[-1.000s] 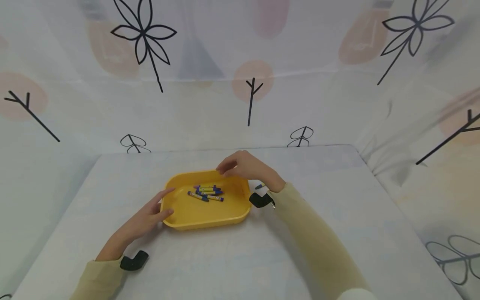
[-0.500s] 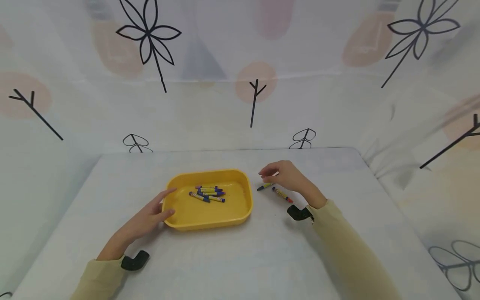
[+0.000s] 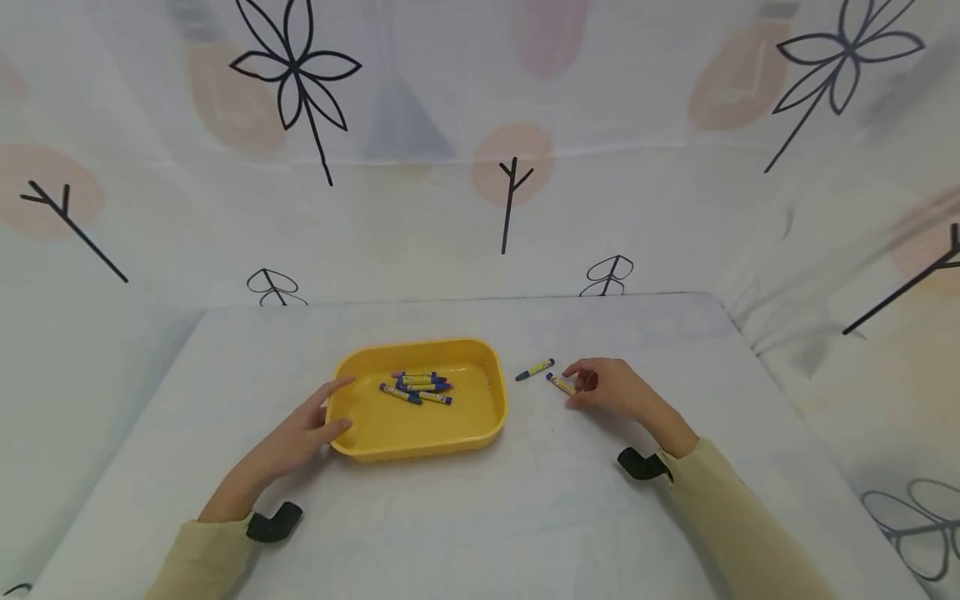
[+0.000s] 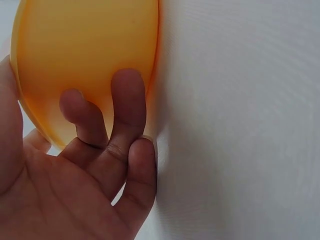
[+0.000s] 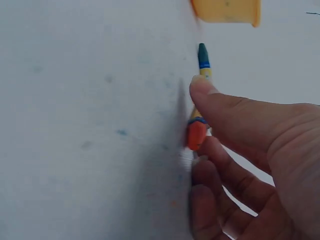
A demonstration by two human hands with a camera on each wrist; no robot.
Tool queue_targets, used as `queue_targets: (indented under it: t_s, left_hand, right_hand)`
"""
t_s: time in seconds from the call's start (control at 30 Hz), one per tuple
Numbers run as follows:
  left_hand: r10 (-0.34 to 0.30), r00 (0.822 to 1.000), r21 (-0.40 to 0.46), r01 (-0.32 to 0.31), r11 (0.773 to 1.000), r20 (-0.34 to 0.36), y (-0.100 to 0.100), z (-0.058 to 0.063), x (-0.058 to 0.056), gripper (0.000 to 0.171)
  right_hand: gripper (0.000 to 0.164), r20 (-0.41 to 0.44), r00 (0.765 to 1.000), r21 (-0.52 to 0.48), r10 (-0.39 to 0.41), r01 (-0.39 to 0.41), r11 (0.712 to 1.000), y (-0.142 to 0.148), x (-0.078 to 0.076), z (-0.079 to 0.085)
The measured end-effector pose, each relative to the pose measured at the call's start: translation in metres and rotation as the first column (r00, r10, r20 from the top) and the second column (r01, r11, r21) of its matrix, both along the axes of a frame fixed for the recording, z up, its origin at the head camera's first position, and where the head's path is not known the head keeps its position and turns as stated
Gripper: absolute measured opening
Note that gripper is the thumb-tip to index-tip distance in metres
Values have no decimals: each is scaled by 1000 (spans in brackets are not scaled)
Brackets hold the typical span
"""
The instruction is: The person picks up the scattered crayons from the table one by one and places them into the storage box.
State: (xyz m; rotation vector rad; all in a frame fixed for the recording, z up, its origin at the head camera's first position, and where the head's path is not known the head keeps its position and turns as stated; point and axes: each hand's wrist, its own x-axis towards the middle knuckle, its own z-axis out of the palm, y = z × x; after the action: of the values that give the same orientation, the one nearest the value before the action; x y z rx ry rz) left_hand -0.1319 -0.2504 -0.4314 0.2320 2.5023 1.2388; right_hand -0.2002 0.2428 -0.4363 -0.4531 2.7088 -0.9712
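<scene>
A yellow tray [image 3: 420,437] stands on the white table, with several crayons [image 3: 416,387] lying in a loose group inside it. My left hand [image 3: 296,437] grips its left end, thumb and a finger over the rim; in the left wrist view, curled fingers [image 4: 128,100] lie against the outer wall. To the right of the tray, my right hand [image 3: 615,387] is lowered over an orange crayon [image 5: 196,135] on the table. Thumb and index finger stand apart around that crayon, which the hand partly covers. A dark green crayon [image 3: 535,370] lies just left of the fingertips.
The white tabletop [image 3: 480,525] runs back to a patterned cloth wall [image 3: 420,225]. Further cloth hangs at the left and right sides. In the right wrist view, the tray's end [image 5: 227,11] shows beyond the crayons.
My right hand has moved from above the tray's far rim to the right and down to the orange crayon. The left hand stays at the tray, and the crayons inside lie as before.
</scene>
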Motion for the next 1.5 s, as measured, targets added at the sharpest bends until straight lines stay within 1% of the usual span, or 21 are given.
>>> queue_targets:
  t_s: [0.13, 0.23, 0.43, 0.53, 0.63, 0.83, 0.97, 1.1, 1.27, 1.5]
  left_hand:
    - [-3, 1000, -7, 3, 1000, -9, 1, 1, -2, 66]
    - [-1, 1000, -2, 1, 1000, -3, 0, 1, -2, 66]
    - [-2, 1000, 10, 2, 1000, -6, 0, 0, -2, 65]
    - [0, 1000, 8, 0, 1000, -7, 0, 1, -2, 65]
    - [3, 1000, -2, -3, 1000, -6, 1, 1, -2, 65]
    - [6, 1000, -12, -6, 1000, -3, 2, 2, -1, 66]
    - [9, 1000, -9, -9, 1000, -3, 2, 1, -2, 65]
    - [9, 1000, -10, -9, 1000, -7, 2, 0, -3, 65]
    - [17, 1000, -15, -17, 1000, -2, 3, 0, -3, 65]
    - [29, 1000, -3, -29, 1000, 3, 3, -2, -1, 66]
  right_hand:
    - [43, 1, 1000, -31, -12, 12, 999, 2, 3, -8]
    - [41, -3, 1000, -30, -12, 12, 999, 1, 3, -10]
    - [34, 11, 1000, -32, -26, 26, 999, 2, 0, -8]
    - [33, 22, 1000, -37, -8, 9, 999, 3, -1, -6]
    - [29, 23, 999, -17, 26, -25, 1000, 3, -1, -3]
    - [23, 0, 997, 10, 78, -78, 997, 1, -1, 5]
    - [22, -57, 992, 2, 112, -112, 994, -1, -1, 9]
    - [21, -114, 986, 0, 119, -120, 993, -8, -3, 16]
    - [16, -152, 980, -3, 129, -131, 991, -27, -5, 28]
    - [16, -153, 972, -18, 177, -182, 983, -59, -10, 50]
